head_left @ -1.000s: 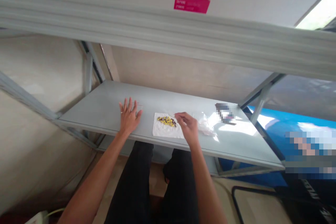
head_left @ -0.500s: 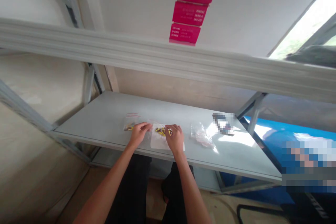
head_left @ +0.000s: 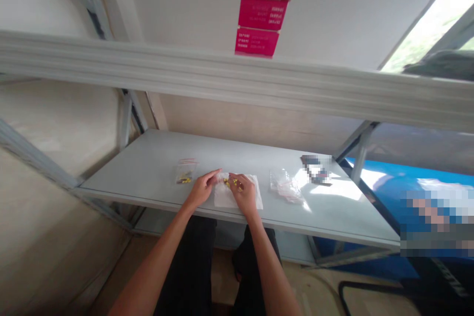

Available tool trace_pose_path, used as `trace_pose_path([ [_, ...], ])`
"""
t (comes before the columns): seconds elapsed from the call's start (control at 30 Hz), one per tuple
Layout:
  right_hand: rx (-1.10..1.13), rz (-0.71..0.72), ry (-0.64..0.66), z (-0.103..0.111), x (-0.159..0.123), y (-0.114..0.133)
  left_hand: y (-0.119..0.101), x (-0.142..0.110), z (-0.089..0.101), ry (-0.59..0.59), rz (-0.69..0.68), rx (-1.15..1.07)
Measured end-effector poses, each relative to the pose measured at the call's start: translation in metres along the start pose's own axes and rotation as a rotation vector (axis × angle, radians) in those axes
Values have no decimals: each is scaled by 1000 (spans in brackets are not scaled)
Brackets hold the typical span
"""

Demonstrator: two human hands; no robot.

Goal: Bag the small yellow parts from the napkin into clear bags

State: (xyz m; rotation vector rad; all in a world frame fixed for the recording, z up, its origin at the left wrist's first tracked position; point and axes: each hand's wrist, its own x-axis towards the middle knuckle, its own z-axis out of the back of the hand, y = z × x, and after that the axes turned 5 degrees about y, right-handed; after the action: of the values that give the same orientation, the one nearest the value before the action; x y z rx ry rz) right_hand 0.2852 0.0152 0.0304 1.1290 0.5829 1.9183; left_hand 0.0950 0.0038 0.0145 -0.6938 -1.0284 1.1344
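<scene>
Over the head view I am holding both hands low over the table [head_left: 144,165], about midway along its near edge. A white cloth [head_left: 225,200] is lying there, just inside that edge, and the small yellow-and-dark pieces [head_left: 227,182] are sitting on it, nearer its far side and partly hidden by my right hand [head_left: 244,195]. That hand is hanging narrow, fingertips over the pieces; whether it is pinching one, I cannot tell from here. My left hand [head_left: 201,189] is hovering by the cloth's left edge, fingers together and pointing toward the pieces; whether it is gripping anything, I cannot tell either.

A clear bag [head_left: 186,174] with similar pieces in it is lying apart, between my left hand and the table's left edge. Loose clear bags [head_left: 291,190] are lying to the right of the cloth, and a pixelated object [head_left: 316,170] is resting toward the far right corner.

By my judgement, the step in hand is picking among the pieces on the cloth. The next move is calling for a light fingertip pinch, with the left hand steadying so nothing is scattering.
</scene>
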Motion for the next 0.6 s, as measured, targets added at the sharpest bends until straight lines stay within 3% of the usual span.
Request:
trace_pose_path([
  [0.17,136,-16,12,0,-4,1,3,0,-3,41,-32,111],
  [0.6,79,96,119,-2,-3,-3,-15,-3,-2,119,-130,118],
])
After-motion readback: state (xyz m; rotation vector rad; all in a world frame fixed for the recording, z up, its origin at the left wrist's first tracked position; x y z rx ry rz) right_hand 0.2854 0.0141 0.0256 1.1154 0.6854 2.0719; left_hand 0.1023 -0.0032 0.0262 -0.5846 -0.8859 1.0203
